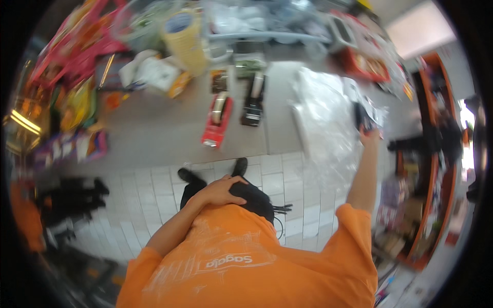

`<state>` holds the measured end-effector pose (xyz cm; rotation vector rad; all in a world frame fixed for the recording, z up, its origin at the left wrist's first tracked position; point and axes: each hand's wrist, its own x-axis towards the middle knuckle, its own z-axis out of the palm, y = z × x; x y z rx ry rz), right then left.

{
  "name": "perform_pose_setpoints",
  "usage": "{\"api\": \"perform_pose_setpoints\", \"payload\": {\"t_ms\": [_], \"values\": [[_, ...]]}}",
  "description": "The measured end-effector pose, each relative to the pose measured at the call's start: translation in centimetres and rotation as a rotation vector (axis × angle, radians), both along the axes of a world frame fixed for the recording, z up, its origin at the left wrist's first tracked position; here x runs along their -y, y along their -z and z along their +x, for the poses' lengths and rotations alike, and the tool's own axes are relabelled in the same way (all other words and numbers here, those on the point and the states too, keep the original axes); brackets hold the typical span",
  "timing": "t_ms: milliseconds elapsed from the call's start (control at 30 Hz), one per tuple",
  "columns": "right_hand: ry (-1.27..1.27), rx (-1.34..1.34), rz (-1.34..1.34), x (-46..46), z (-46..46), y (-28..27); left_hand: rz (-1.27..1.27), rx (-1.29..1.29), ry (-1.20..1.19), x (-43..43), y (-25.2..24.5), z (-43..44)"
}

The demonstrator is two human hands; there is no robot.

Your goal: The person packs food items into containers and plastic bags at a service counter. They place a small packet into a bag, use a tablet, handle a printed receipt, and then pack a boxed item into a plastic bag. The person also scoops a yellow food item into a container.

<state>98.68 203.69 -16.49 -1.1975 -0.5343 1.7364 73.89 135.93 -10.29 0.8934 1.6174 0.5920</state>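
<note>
My left hand [227, 190] rests against my waist over the dark trousers, fingers spread and holding nothing. My right arm reaches far to the right, and my right hand [369, 135] is at the near end of a black-and-white object [364, 111], too blurred to identify. Blur hides whether the fingers grip it. Just left of that hand, clear plastic film or bags [323, 111] lie on the grey tabletop [165, 131] and hang over its front edge. A red tape dispenser [217, 123] with a roll sits mid-table, beside a black dispenser-like tool [254, 102].
A pink basket [77, 57], a yellow stacked column [185, 42] and a pale blue tray [269, 36] line the back. A red box [364, 67] is at the back right. Orange shelving [433, 184] stands right; a dark chair-like object [73, 196] is left.
</note>
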Motion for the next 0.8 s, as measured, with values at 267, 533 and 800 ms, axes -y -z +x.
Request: {"api": "perform_pose_setpoints", "payload": {"t_ms": [267, 533, 800], "values": [[-0.384, 0.402, 0.804, 25.2, -15.2, -12.5, -0.075, -0.046, -0.29, 4.1, -3.6, -1.3], [-1.579, 0.007, 0.58, 58.7, -27.5, -18.2, 0.201, 0.326, -1.182, 24.1, -2.5, 0.3], [-2.0, 0.157, 0.64, 73.1, -35.6, -15.5, -0.001, -0.006, -1.869, 48.0, 8.2, -3.9]]}}
